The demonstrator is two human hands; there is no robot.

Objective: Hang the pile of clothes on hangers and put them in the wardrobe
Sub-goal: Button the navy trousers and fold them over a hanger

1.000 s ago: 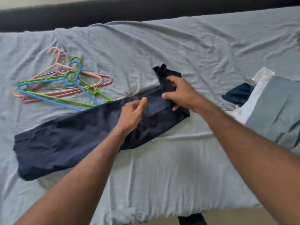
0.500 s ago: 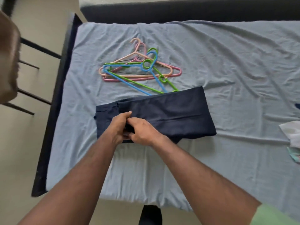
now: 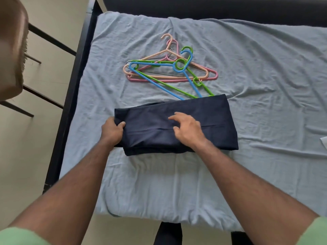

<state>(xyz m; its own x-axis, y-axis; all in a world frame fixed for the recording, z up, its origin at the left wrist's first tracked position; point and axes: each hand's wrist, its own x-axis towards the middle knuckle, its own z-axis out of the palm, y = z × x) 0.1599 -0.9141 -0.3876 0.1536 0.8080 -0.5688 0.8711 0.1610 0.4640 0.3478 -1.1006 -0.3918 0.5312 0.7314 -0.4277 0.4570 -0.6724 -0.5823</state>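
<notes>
Setting: pale floor and dark rails at far left; a bed (image 3: 265, 71) under a wrinkled light-blue sheet fills the rest of the view.
Left hand (image 3: 113, 130): clamped on the left end of the folded garment, thumb on top, fingers tucked underneath the edge.
Navy trousers (image 3: 212, 121): folded into a thick rectangle, lying across the middle of the bed, not yet on any hanger.
Right hand (image 3: 188, 129): fingers spread and relaxed, resting on the middle of the fold, holding nothing.
Hangers (image 3: 169, 71): a tangle of peach, pink, green and blue plastic hangers just behind the trousers; the far edge of the cloth covers the lower ends of the blue and green ones.
Far right: a scrap of white cloth (image 3: 324, 141) at the frame edge.
Step in hand: likely squaring up the fold before it goes over a hanger bar.
Doing it well: keep the left grip firm so the layers stay aligned, smooth outward with the flat right palm, then free one hanger from the tangle without dragging the cloth.
</notes>
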